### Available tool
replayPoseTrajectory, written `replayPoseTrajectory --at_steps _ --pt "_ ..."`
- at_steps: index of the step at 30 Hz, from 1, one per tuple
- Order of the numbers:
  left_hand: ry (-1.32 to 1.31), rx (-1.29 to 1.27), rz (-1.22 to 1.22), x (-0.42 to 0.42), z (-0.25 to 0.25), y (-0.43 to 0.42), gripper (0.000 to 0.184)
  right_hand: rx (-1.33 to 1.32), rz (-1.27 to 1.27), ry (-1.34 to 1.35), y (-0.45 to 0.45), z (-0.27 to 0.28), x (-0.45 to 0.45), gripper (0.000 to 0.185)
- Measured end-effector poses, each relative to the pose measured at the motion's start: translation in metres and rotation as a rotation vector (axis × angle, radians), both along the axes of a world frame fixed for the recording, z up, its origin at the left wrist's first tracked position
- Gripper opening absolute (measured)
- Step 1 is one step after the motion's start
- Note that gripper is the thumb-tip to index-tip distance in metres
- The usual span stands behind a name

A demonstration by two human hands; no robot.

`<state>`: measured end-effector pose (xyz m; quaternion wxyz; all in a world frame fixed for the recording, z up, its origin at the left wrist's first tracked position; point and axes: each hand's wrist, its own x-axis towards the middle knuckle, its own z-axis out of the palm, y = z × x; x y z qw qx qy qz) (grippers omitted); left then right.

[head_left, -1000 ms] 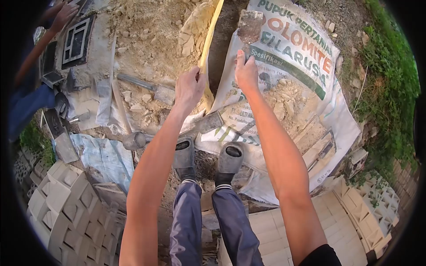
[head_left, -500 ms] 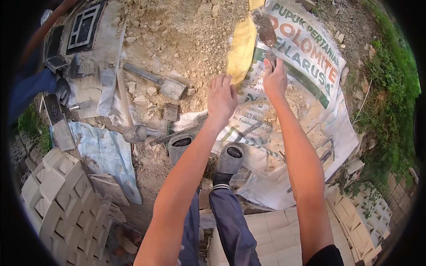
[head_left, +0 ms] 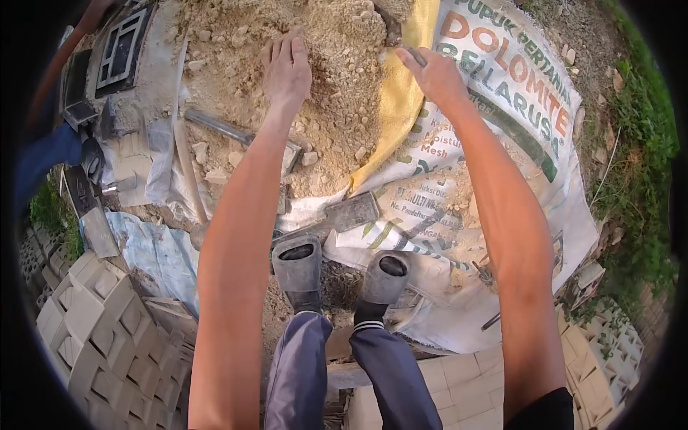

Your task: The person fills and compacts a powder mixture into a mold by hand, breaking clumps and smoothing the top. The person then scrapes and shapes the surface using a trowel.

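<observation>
My left hand (head_left: 288,74) is open, fingers stretched out against the pale, crumbly heap of sandy soil (head_left: 344,100). In my right hand (head_left: 438,80) is the handle of a small trowel (head_left: 389,27); its dirty blade points away from me and is partly in the soil, by the yellow sack edge (head_left: 403,93). Under my right forearm lies a white printed sack (head_left: 494,79) with some soil scattered on it. A hammer-like tool with a metal handle (head_left: 218,125) rests on the soil left of my left forearm, its block end partly hidden by that arm.
Pale moulded blocks are stacked at lower left (head_left: 107,322) and lower right (head_left: 591,358). A framed black mould (head_left: 123,49) lies at upper left, near another person's arm and blue clothing (head_left: 50,154). A flat metal tool (head_left: 351,213) lies before my boots (head_left: 297,265). Grass (head_left: 638,143) borders the right.
My left hand has moved left and forward onto the soil. My right hand has carried the trowel left and forward, from above the white sack to the heap's edge. The view has shifted slightly.
</observation>
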<state>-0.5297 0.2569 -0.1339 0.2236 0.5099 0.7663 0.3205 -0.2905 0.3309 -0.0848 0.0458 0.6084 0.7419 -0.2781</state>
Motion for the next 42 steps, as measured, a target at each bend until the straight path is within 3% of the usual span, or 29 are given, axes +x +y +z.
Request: replayPoseTrajectory --at_steps 4,8,10,17,20,24,26,28,29,31,35,36,38,40,41,42 --pt "-0.178 -0.006 0.053 0.039 0.002 -0.030 0.049 -0.154 -0.037 0.084 -0.063 0.007 0.001 0.059" --pt "-0.235 0.155 0.338 0.074 -0.005 -0.073 0.046 -0.151 -0.108 0.116 -0.134 0.005 -0.012 0.059" --pt "-0.252 0.196 0.428 0.077 -0.002 -0.072 0.045 -0.104 -0.136 0.135 -0.143 0.014 -0.024 0.059" --pt "-0.710 0.289 0.731 0.085 0.012 -0.071 0.045 -0.144 -0.266 0.226 -0.169 0.040 -0.027 0.050" --pt "-0.678 0.351 0.814 0.101 0.040 -0.072 0.044 -0.097 -0.335 0.313 -0.186 0.066 -0.023 0.048" --pt "-0.831 0.332 0.764 0.156 0.093 -0.081 0.043 -0.146 -0.598 0.392 -0.227 0.094 0.011 0.046" --pt "-0.870 0.320 0.641 0.197 0.109 -0.092 0.045 -0.131 -0.807 0.418 -0.246 0.108 0.033 0.047" --pt "-0.892 0.145 0.351 0.241 0.117 -0.100 0.044 -0.028 -0.826 0.340 -0.263 0.107 0.062 0.050" --pt "-0.902 0.140 0.337 0.262 0.117 -0.100 0.044 -0.165 -1.035 0.511 -0.267 0.110 0.077 0.051" --pt "-0.893 0.009 0.033 0.297 0.114 -0.102 0.042 -0.477 -1.406 0.825 -0.271 0.116 0.108 0.053" --pt "-1.009 -0.040 0.000 0.310 0.096 -0.115 0.038 -0.761 -1.552 1.084 -0.279 0.107 0.148 0.053" --pt "-0.983 -0.040 0.008 0.296 0.100 -0.120 0.038 -0.788 -1.544 1.097 -0.281 0.112 0.143 0.053" --pt "-0.567 -0.045 -0.106 0.261 0.117 -0.135 0.034 -0.672 -1.460 1.055 -0.281 0.126 0.134 0.054" --pt "-0.455 0.044 -0.049 0.214 0.099 -0.149 0.028 -0.620 -1.391 1.021 -0.278 0.124 0.116 0.053" --pt "-0.362 -0.125 -0.007 0.188 0.110 -0.154 0.033 -0.391 -1.204 0.846 -0.276 0.110 0.104 0.052" --pt "-0.355 -0.124 0.004 0.165 0.099 -0.156 0.033 -0.168 -1.005 0.671 -0.269 0.098 0.092 0.052"
